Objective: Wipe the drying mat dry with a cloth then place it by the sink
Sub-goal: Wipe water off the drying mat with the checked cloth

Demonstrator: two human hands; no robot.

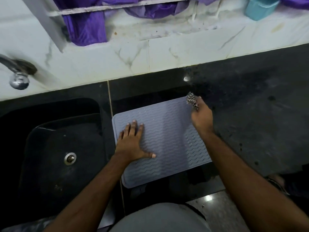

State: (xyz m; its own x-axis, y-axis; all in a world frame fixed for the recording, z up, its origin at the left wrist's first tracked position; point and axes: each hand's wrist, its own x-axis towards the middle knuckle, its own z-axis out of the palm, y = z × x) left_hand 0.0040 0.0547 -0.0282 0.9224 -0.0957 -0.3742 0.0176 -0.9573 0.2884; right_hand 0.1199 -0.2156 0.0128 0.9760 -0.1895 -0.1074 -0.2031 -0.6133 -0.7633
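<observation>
Left hand [133, 144] flat, fingers spread, pressing drying mat [168, 136]. Right hand [200, 116] grips bunched patterned cloth [192, 100] at mat's 1 o'clock corner. Mat lies on black worktop [250, 114], sink [58, 148] just beside at 9 o'clock

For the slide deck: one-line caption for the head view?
Left hand flat on the mat beside the sink; right hand holds the cloth at its far corner.
</observation>
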